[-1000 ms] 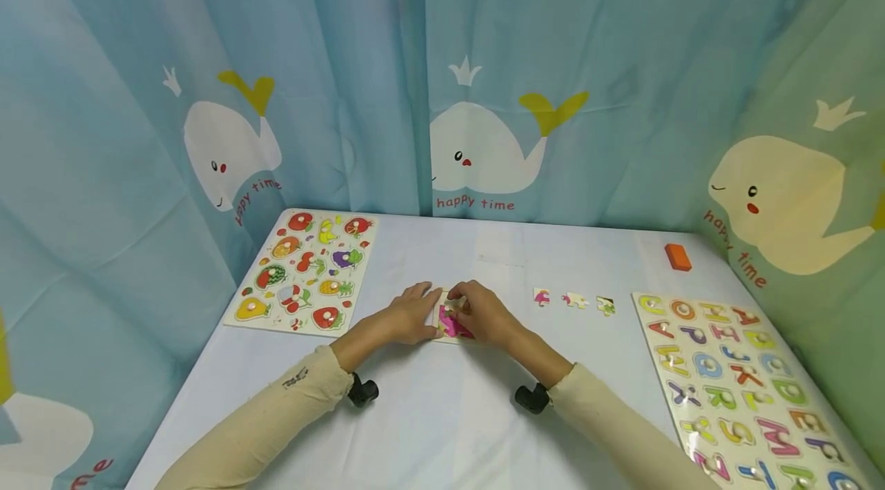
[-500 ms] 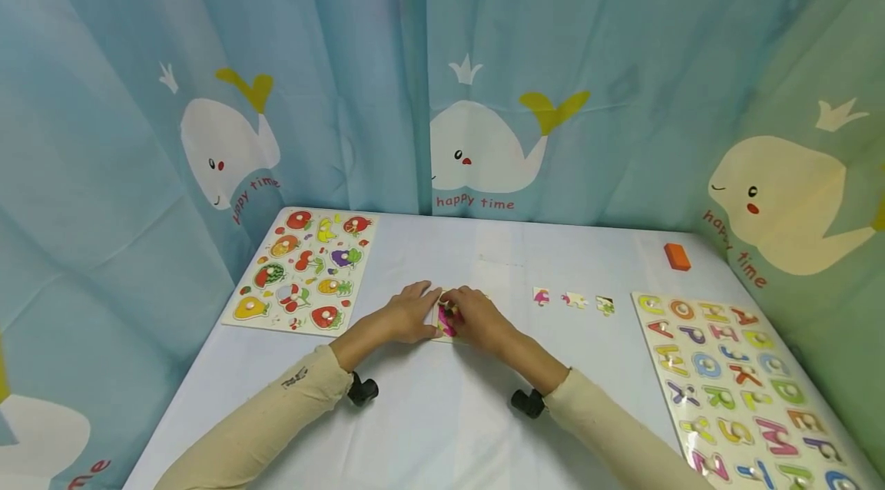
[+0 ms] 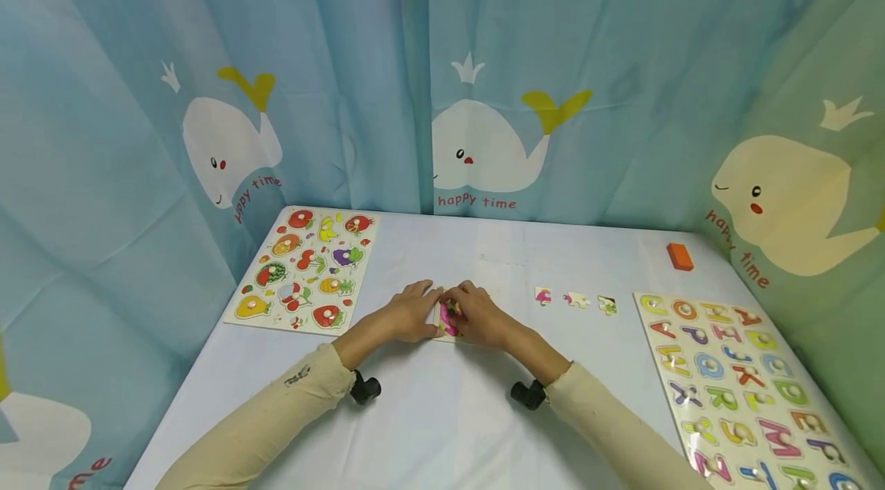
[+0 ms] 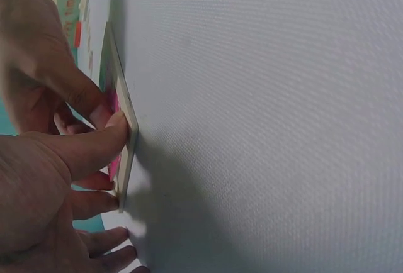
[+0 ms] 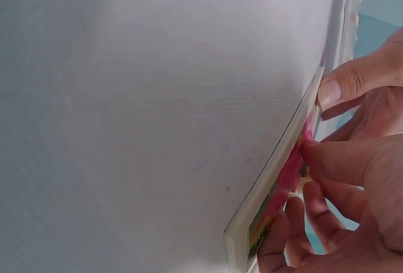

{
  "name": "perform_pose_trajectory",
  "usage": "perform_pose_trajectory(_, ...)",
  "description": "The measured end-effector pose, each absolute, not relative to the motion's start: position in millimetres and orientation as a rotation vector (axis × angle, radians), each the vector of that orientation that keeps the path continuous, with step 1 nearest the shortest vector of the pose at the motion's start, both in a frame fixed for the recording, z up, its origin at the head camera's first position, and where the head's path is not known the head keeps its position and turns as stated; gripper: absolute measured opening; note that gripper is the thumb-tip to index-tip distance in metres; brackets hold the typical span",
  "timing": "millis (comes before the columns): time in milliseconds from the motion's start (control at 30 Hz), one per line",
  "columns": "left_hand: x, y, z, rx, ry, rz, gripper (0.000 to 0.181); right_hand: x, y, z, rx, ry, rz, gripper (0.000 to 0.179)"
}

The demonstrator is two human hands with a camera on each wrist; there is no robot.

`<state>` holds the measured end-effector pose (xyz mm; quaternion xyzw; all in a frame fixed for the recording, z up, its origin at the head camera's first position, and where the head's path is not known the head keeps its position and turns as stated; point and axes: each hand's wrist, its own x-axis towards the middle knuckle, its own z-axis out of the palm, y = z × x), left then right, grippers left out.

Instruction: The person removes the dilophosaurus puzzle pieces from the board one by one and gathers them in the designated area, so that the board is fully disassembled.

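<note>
Facing up: puzzle board [image 5: 272, 169] | long axis unclear | left grip [image 3: 411, 315] holding its left end | right grip [image 3: 484, 316] uncertain

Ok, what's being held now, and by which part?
The left hand holds the small pale-framed rectangular puzzle board by its left end. The right hand touches its pink picture; whether it pinches a piece cannot be told.

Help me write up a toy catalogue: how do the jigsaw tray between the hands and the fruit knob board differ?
The jigsaw tray is plainly smaller than the fruit knob board. The jigsaw tray shows bright pink where visible; the fruit knob board carries many separate fruits. The left hand and right hand partly cover the jigsaw tray, while neither touches the fruit knob board. Both have pale borders.
</note>
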<state>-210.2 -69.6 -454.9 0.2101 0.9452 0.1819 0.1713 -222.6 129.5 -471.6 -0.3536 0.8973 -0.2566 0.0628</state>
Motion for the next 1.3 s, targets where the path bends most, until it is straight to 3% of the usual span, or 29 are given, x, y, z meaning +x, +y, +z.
perform_pose_trajectory(733,-211,-65,-453,0.595,2.707,0.491,0.077,-224,134,-471,-0.981,2.735,-1.018,0.029)
perform_pose_trajectory(1300,-211,-66,-456,0.566,2.699,0.471,0.080,-226,151,-446,-0.576,2.647,-1.239,0.018)
